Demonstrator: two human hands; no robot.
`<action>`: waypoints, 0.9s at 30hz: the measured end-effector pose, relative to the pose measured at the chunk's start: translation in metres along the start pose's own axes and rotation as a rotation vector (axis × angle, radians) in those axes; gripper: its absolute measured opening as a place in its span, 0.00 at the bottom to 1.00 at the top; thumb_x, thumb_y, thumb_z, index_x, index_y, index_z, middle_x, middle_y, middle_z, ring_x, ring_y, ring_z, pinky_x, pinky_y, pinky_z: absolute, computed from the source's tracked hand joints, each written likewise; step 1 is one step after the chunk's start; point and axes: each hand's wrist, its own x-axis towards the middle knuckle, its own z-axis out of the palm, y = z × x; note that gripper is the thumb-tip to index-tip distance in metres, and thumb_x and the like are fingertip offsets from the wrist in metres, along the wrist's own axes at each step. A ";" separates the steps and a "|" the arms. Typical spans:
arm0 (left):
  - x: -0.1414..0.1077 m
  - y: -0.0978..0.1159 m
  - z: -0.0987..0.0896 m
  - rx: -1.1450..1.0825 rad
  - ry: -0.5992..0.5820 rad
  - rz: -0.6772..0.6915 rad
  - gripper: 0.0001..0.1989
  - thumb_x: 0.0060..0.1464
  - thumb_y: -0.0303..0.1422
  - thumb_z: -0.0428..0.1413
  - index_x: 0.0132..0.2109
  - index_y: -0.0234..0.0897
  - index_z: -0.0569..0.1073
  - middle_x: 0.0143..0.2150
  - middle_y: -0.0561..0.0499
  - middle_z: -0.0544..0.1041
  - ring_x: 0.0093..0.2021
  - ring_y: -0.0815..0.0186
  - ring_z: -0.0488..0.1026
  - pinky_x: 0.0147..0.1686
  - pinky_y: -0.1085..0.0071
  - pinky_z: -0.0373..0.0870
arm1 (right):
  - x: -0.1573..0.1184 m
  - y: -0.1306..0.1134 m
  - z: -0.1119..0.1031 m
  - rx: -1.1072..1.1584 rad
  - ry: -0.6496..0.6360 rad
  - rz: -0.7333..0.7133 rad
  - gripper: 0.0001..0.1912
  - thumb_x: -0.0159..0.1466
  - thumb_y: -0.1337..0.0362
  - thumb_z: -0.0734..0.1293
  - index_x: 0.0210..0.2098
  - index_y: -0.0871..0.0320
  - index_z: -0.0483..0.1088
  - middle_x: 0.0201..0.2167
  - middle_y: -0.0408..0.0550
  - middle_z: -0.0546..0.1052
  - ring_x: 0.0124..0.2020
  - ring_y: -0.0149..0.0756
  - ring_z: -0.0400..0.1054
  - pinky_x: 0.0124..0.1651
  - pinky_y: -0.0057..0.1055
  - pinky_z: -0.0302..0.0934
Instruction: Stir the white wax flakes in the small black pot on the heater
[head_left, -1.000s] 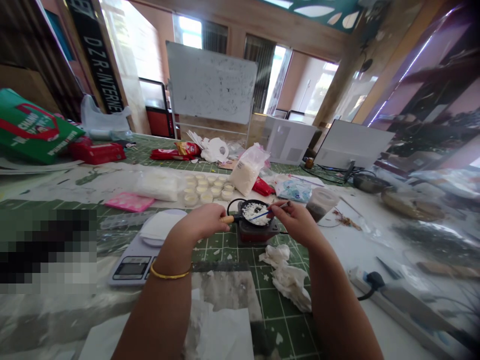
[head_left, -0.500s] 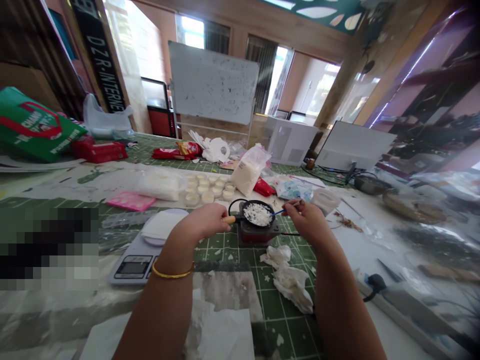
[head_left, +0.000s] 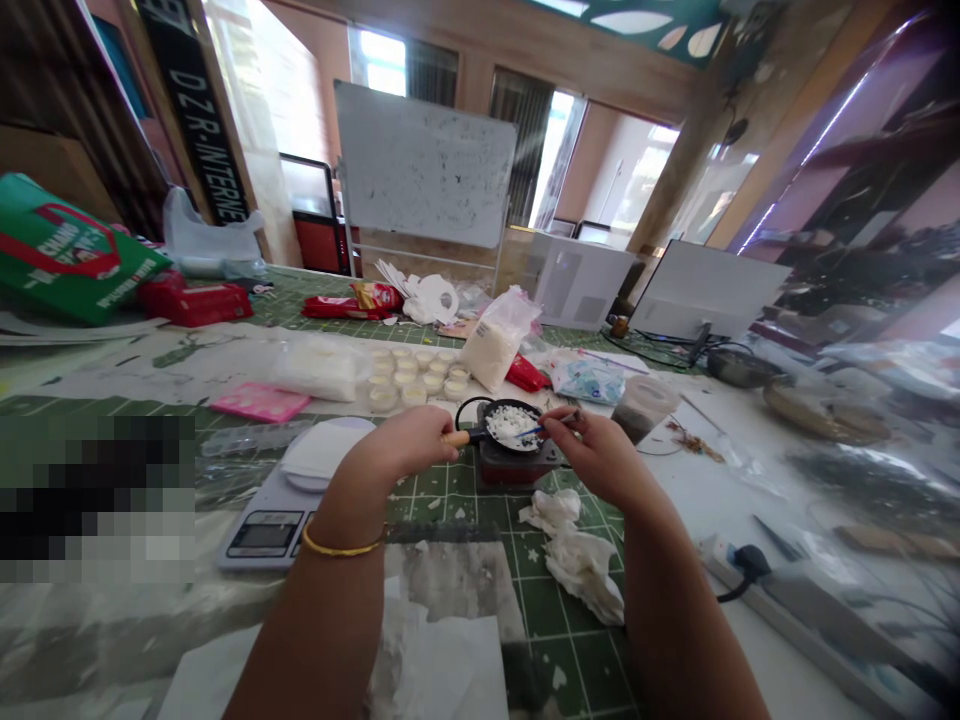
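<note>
A small black frying pan (head_left: 535,445) sits on a compact dark red hot plate (head_left: 513,474) in the middle of the table. White flakes or pellets (head_left: 510,420) fill much of the pan. My left hand (head_left: 421,440) is closed around the pan's light wooden handle (head_left: 456,439). In my right hand (head_left: 589,445) is a thin blue stick (head_left: 531,431), pinched between the fingers, its tip among the white flakes. The far end of the stick is partly hidden by my fingers.
Left of the pan stand a kitchen scale (head_left: 264,535) and a pink mould (head_left: 260,402). Several small filled cups (head_left: 409,379) and a bag of white material (head_left: 495,345) lie behind. Crumpled tissue (head_left: 585,570) lies in front; a cup (head_left: 643,408) stands right.
My right hand has moved left, carrying the stick's tip further into the pan across the flakes. The cup behind that hand shows more fully. My left hand keeps its hold on the handle.
</note>
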 end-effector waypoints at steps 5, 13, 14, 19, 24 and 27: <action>-0.001 -0.002 0.000 -0.016 -0.005 0.003 0.11 0.45 0.38 0.51 0.34 0.37 0.70 0.28 0.51 0.73 0.25 0.67 0.68 0.20 0.73 0.54 | 0.001 -0.001 -0.001 -0.111 0.055 0.061 0.14 0.61 0.59 0.56 0.35 0.57 0.71 0.28 0.47 0.77 0.34 0.38 0.70 0.37 0.31 0.57; 0.000 -0.001 0.000 0.008 0.007 0.011 0.11 0.45 0.39 0.51 0.34 0.37 0.70 0.28 0.51 0.74 0.26 0.66 0.69 0.21 0.73 0.55 | -0.001 -0.010 0.004 -0.059 0.008 -0.030 0.14 0.62 0.59 0.57 0.35 0.56 0.72 0.31 0.46 0.77 0.35 0.37 0.70 0.38 0.31 0.57; 0.000 -0.001 0.001 0.004 0.005 0.007 0.12 0.45 0.39 0.51 0.34 0.37 0.70 0.28 0.51 0.74 0.26 0.66 0.69 0.21 0.73 0.55 | 0.001 -0.007 0.005 -0.068 0.032 -0.004 0.14 0.61 0.59 0.57 0.35 0.56 0.72 0.31 0.46 0.77 0.35 0.37 0.70 0.38 0.31 0.57; 0.000 -0.003 0.001 -0.015 -0.007 0.004 0.12 0.45 0.40 0.51 0.34 0.37 0.71 0.29 0.50 0.74 0.26 0.66 0.69 0.22 0.73 0.56 | 0.006 0.012 0.000 -0.103 0.213 0.120 0.14 0.61 0.57 0.57 0.34 0.56 0.72 0.28 0.47 0.77 0.32 0.39 0.70 0.37 0.32 0.57; 0.000 -0.002 0.001 -0.013 0.008 0.007 0.12 0.45 0.40 0.51 0.34 0.38 0.70 0.28 0.51 0.74 0.26 0.66 0.69 0.21 0.73 0.55 | 0.008 0.013 0.005 -0.133 0.122 0.108 0.14 0.61 0.59 0.57 0.36 0.56 0.72 0.30 0.48 0.77 0.35 0.41 0.70 0.39 0.34 0.58; -0.001 -0.003 0.001 -0.013 0.007 0.007 0.12 0.45 0.40 0.51 0.33 0.38 0.70 0.27 0.51 0.74 0.25 0.66 0.69 0.21 0.73 0.55 | 0.006 0.010 0.004 0.024 0.030 0.069 0.14 0.61 0.57 0.58 0.37 0.55 0.72 0.32 0.47 0.78 0.36 0.38 0.70 0.39 0.32 0.59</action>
